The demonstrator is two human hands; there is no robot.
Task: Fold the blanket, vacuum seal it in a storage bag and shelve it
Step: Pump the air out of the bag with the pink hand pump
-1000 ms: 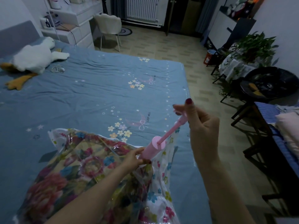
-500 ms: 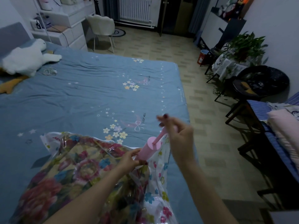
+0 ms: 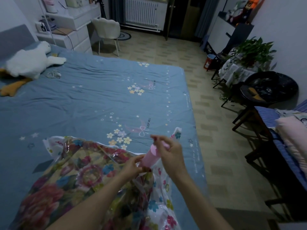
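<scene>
Floral blanket (image 3: 54, 193) inside clear storage bag (image 3: 159, 205) on bed (image 3: 93, 100); left hand (image 3: 132, 166) grips pink pump (image 3: 150, 157) base, right hand (image 3: 171, 154) clasps handle.

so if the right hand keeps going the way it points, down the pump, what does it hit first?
The right hand, on the plunger handle, would meet the pink pump barrel first, then the storage bag under it. Depth is unclear.
</scene>
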